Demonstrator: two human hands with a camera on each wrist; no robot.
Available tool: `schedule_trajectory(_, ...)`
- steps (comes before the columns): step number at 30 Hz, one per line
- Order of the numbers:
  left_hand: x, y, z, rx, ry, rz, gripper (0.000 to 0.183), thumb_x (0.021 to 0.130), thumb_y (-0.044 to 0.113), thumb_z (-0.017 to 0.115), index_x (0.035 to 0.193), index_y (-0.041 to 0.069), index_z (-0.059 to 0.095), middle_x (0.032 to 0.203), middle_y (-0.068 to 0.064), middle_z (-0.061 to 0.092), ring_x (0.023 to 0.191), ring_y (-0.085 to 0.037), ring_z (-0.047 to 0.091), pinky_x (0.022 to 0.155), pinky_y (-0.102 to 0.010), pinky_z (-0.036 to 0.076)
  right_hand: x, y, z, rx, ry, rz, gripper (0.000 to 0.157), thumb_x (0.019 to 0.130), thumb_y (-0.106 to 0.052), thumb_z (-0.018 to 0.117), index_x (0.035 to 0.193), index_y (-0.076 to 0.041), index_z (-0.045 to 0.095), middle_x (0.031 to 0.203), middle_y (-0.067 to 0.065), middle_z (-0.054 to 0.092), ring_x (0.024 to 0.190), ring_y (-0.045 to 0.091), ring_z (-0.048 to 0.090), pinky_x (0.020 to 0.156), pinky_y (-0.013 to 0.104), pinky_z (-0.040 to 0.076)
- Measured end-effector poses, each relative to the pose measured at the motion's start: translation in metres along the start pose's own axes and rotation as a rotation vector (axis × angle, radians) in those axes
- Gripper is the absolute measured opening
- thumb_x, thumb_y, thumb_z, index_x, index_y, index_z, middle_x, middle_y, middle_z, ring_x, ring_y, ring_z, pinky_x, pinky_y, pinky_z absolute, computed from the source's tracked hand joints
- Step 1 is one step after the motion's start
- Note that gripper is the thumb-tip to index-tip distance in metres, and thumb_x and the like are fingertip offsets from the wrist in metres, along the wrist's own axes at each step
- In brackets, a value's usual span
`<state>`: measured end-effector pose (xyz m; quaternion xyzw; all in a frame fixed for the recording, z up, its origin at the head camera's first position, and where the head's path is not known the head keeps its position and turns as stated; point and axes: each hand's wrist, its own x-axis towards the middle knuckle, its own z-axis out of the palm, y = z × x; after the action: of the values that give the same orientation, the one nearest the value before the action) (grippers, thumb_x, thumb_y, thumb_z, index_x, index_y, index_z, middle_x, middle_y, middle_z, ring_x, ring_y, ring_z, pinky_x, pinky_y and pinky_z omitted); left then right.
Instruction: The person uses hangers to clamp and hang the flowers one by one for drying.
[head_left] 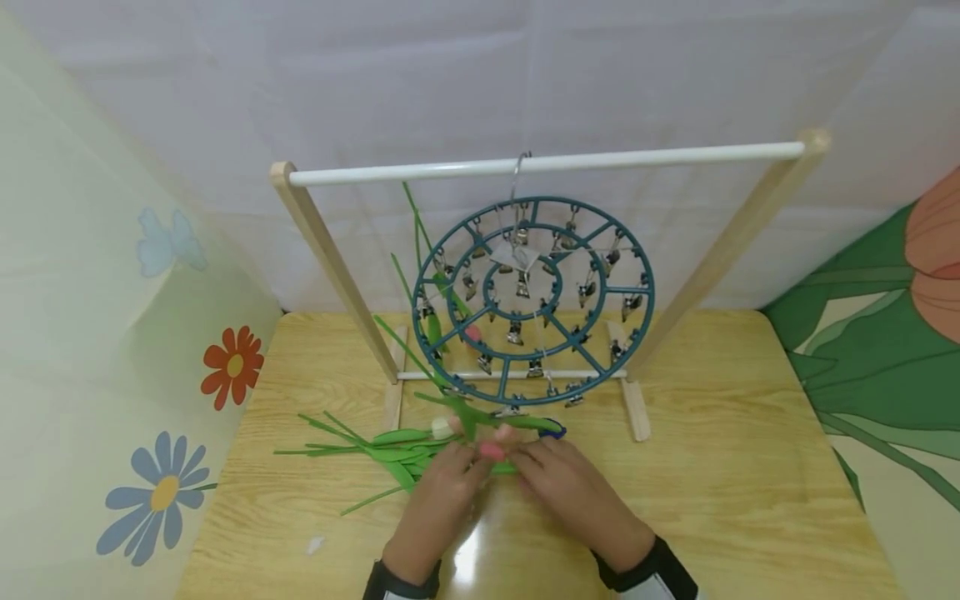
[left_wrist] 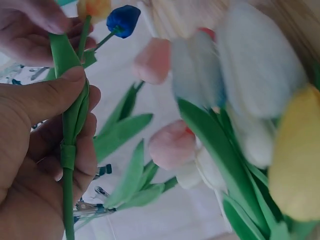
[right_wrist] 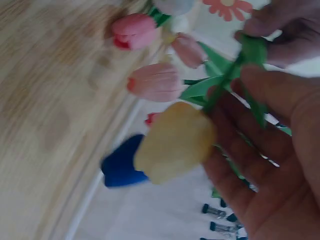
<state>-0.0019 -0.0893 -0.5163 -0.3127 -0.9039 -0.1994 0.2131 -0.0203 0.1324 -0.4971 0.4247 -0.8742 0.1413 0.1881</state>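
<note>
My left hand (head_left: 447, 487) grips the green stem of an artificial tulip near its leaves (left_wrist: 75, 112). That tulip's bloom (right_wrist: 175, 142) is yellow and lies beside the fingers of my right hand (right_wrist: 265, 135). The right thumb and fingers pinch the leaf and stem close to the bloom. In the head view the right hand (head_left: 562, 483) is just right of the left one. Behind the yellow bloom shows a blue tulip (right_wrist: 122, 162). More tulips with green leaves (head_left: 405, 456) lie under and left of the hands; a pink bloom (head_left: 491, 451) shows between them.
A wooden stand with a white top bar (head_left: 637, 158) rises behind the hands. From it hangs a round teal hanger (head_left: 607, 290) with several metal clips. Tulips hang head down at its left, one with a pink bloom (head_left: 472, 333). A white scrap (head_left: 315, 545) lies front left.
</note>
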Motion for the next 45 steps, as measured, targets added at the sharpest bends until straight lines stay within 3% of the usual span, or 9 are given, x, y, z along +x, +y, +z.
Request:
schedule_trajectory(9,0.014,0.008,-0.002,0.033,0.057,0.070,0.028,0.077,-0.004,0.082,0.103,0.004,0.078,0.105,-0.005,0.075,0.092,-0.015,0.067,0.080,-0.024,0.057,-0.007,0.014,0.005,0.074,0.016,0.110,0.027,0.075,-0.010,0.090,0.097,-0.015,0.075,0.097,-0.002,0.071,0.090,0.015,0.066,0.077,0.033,0.059)
schedule_trajectory(14,0.016,0.011,0.000,0.004,0.271,0.177,0.008,0.090,0.010,0.073,0.096,0.008,0.077,0.102,-0.004,0.074,0.090,-0.017,0.067,0.076,-0.027,0.055,-0.012,0.018,0.008,0.124,0.088,0.149,0.024,0.075,-0.010,0.088,0.095,-0.015,0.075,0.095,-0.003,0.071,0.089,0.016,0.067,0.077,0.034,0.060)
schedule_trajectory(17,0.012,0.012,0.003,-0.107,0.387,0.199,0.017,0.098,0.018,0.069,0.089,0.007,0.077,0.095,-0.006,0.074,0.085,-0.018,0.070,0.077,-0.025,0.060,-0.015,0.019,0.006,0.210,0.135,0.183,0.024,0.077,-0.008,0.085,0.097,-0.016,0.074,0.097,-0.004,0.072,0.092,0.016,0.069,0.080,0.034,0.061)
schedule_trajectory(21,0.007,0.012,0.013,-0.390,0.372,0.027,0.015,0.098,0.017,0.071,0.097,0.003,0.076,0.096,-0.009,0.074,0.081,-0.018,0.073,0.073,-0.020,0.063,-0.017,0.018,0.000,0.399,0.181,0.229,0.031,0.077,0.001,0.084,0.101,-0.015,0.073,0.101,-0.005,0.072,0.093,0.014,0.069,0.081,0.026,0.062)
schedule_trajectory(26,0.007,0.020,0.028,-1.036,0.313,-0.303,0.037,0.089,-0.006,0.072,0.126,-0.004,0.067,0.119,-0.028,0.071,0.100,-0.033,0.075,0.083,-0.035,0.065,-0.016,0.018,-0.004,0.559,0.191,0.241,0.037,0.076,0.010,0.082,0.103,-0.014,0.073,0.102,-0.004,0.071,0.092,0.012,0.069,0.083,0.015,0.058)
schedule_trajectory(30,0.010,0.028,0.036,-1.329,0.389,-0.388,0.039,0.091,-0.016,0.063,0.130,-0.013,0.060,0.127,-0.030,0.067,0.115,-0.036,0.071,0.098,-0.044,0.059,-0.015,0.019,-0.003,0.621,0.192,0.232,0.038,0.077,0.011,0.081,0.103,-0.014,0.073,0.101,-0.003,0.072,0.091,0.011,0.069,0.084,0.011,0.055)
schedule_trajectory(37,0.013,0.031,0.042,-1.341,0.457,-0.382,0.028,0.094,-0.018,0.057,0.121,-0.016,0.061,0.125,-0.009,0.074,0.112,-0.020,0.073,0.098,-0.039,0.060,-0.015,0.022,-0.008,0.568,0.151,0.229,0.039,0.073,0.006,0.086,0.103,-0.015,0.073,0.103,-0.004,0.072,0.094,0.012,0.070,0.085,0.013,0.057)
schedule_trajectory(41,0.011,0.031,0.042,-1.281,0.434,-0.379,0.027,0.095,-0.017,0.056,0.122,-0.019,0.057,0.130,-0.018,0.069,0.117,-0.021,0.071,0.099,-0.041,0.059,-0.016,0.030,-0.020,0.535,0.187,0.222,0.035,0.073,-0.002,0.089,0.102,-0.013,0.073,0.100,-0.003,0.071,0.084,0.008,0.065,0.075,0.012,0.056)
schedule_trajectory(45,0.011,0.030,0.041,-1.232,0.414,-0.333,0.026,0.095,-0.018,0.054,0.121,-0.018,0.055,0.133,-0.029,0.062,0.125,-0.022,0.066,0.104,-0.043,0.056,-0.013,0.043,-0.039,0.463,0.298,0.292,0.028,0.091,-0.030,0.079,0.101,-0.007,0.067,0.091,-0.002,0.063,0.073,0.005,0.053,0.063,0.013,0.046)
